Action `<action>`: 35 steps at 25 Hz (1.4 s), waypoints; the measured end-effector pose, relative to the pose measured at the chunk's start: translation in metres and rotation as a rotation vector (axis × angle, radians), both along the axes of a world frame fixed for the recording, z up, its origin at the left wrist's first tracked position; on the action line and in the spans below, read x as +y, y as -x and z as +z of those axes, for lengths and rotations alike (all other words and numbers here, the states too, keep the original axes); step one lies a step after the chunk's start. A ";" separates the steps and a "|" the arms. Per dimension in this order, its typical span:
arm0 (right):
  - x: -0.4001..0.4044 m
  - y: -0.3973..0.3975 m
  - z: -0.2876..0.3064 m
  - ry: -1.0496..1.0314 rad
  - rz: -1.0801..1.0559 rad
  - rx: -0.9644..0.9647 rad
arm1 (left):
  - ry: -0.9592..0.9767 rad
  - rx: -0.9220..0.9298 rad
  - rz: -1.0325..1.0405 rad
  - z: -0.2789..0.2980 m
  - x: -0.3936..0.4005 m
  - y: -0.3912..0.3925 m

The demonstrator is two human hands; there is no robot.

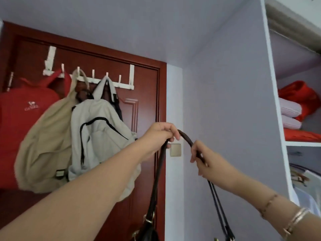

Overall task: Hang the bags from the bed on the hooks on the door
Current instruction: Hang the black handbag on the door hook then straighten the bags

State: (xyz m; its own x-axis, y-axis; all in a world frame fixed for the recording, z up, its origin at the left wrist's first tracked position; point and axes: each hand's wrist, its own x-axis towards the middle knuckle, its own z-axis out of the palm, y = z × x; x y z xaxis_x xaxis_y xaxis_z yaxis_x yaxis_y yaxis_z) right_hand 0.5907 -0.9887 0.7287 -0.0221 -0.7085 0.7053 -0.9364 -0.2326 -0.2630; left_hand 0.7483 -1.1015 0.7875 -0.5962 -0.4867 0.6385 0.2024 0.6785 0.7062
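A white hook rack (pixel 97 79) hangs over the top of the dark red door (pixel 144 94). Three bags hang from it: a red bag (pixel 19 122) at the left, a beige bag (pixel 46 145) and a pale grey backpack (pixel 102 136). The rack's right-hand hooks (pixel 119 79) are bare. I hold up a dark brown handbag strap (pixel 186 138) arched between both hands, below and right of the rack. My left hand (pixel 159 134) is closed on its left side, my right hand (pixel 206 159) on its right. The handbag body (pixel 149 232) is mostly out of view at the bottom edge.
A lilac wall with a light switch (pixel 175 150) stands right of the door. At the far right an open white wardrobe (pixel 276 101) holds folded red and striped bedding (pixel 298 105), with papers on a lower shelf.
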 end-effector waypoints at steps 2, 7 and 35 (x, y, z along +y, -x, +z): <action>-0.054 -0.007 0.018 0.074 -0.025 0.075 | 0.093 0.001 0.077 0.023 -0.045 -0.018; -0.183 -0.012 0.063 0.208 -0.143 0.124 | 0.257 -0.031 0.214 0.084 -0.148 -0.034; -0.580 0.032 0.396 0.709 0.087 0.107 | 0.845 0.035 1.167 0.347 -0.473 0.012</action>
State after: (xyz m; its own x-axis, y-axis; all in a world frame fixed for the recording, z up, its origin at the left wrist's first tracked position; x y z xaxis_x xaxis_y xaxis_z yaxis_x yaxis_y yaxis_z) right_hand 0.5589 -1.5689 1.1247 0.1089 -0.0753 0.9912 -0.9189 -0.3880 0.0714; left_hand 0.7363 -1.5741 1.1341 -0.1078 -0.1524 0.9824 -0.7415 0.6706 0.0227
